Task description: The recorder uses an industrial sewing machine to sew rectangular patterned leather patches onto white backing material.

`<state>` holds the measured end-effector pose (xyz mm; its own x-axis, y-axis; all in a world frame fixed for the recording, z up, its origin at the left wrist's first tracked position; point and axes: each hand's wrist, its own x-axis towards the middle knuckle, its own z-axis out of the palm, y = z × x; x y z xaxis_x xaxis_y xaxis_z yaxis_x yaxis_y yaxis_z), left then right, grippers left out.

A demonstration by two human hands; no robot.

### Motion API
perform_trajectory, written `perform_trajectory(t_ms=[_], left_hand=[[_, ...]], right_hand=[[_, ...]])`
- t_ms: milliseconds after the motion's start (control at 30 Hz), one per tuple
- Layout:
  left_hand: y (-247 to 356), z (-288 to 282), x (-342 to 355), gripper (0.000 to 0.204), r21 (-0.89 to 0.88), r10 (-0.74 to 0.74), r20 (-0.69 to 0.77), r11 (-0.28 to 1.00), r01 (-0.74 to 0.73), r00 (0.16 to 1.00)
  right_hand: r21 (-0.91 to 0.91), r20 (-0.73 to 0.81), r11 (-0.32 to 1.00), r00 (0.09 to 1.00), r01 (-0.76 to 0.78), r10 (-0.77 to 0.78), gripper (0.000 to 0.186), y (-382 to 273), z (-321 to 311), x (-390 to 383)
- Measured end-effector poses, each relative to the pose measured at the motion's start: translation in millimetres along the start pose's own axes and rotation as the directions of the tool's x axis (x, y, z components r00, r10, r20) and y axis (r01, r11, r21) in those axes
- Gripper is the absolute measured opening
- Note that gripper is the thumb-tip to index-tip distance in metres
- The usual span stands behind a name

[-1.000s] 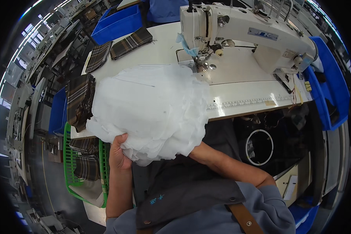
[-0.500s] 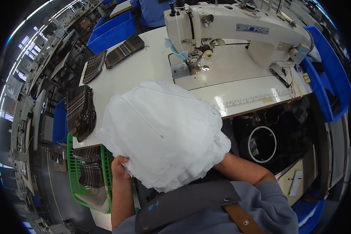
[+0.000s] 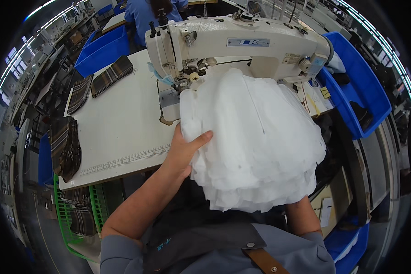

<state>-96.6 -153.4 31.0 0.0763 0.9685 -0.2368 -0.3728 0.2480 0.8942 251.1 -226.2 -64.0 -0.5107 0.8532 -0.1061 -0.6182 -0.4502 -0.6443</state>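
Observation:
A thick, uneven stack of white non-woven cloth pieces [image 3: 255,137] is lifted in front of me, over the right part of the sewing table [image 3: 118,132]. My left hand [image 3: 187,148] grips its left edge, thumb on top and fingers underneath. Only my right forearm shows, at the lower right of the stack; the hand itself is hidden beneath the cloth. Just beyond the stack stands a white sewing machine [image 3: 214,39], its needle area partly covered by the cloth's upper left corner.
Brown plaid cloth stacks [image 3: 112,76] lie along the table's left side. A green basket [image 3: 65,228] with more plaid pieces sits below left. Blue bins stand at the far left [image 3: 102,52] and right [image 3: 367,105]. A person in blue [image 3: 146,13] sits beyond the machine.
The white stack has moved right, from the table's front left to in front of the machine. My left hand has moved right with it, and the view has turned somewhat.

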Motion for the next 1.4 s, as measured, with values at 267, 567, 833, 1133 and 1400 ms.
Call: perform_trajectory(t_ms=[267,567,833,1133,1400], left_hand=[[-42.2,52.3,94.0,0.084,0.322,0.455,-0.201,0.867,-0.38,0.868],[-55.4,84.1,138.4,0.07,0.55,0.55,-0.136,0.734,-0.399,0.824],[-38.4,58.1,140.1,0.061,0.525,0.554,-0.136,0.743,-0.414,0.821],[-24.0,62.3,69.2,0.099,0.713,0.563,0.297,0.406,-0.572,0.771],[-42.2,78.9,114.2,0.108,0.722,0.585,0.232,0.432,-0.541,0.777]], right_hand=[[0.118,0.1,0.989,0.989,0.094,-0.106,0.05,-102.0,-27.6,78.0],[0.322,0.184,0.939,0.965,0.123,-0.19,0.052,-126.7,-49.5,153.0],[0.485,0.172,0.853,0.935,0.194,-0.31,0.055,-120.2,-72.3,162.6],[-0.729,-0.248,0.666,0.845,0.159,-0.473,0.065,-128.6,48.2,94.3],[-0.922,0.283,-0.366,0.867,0.127,-0.411,0.063,-147.1,95.9,178.3]])
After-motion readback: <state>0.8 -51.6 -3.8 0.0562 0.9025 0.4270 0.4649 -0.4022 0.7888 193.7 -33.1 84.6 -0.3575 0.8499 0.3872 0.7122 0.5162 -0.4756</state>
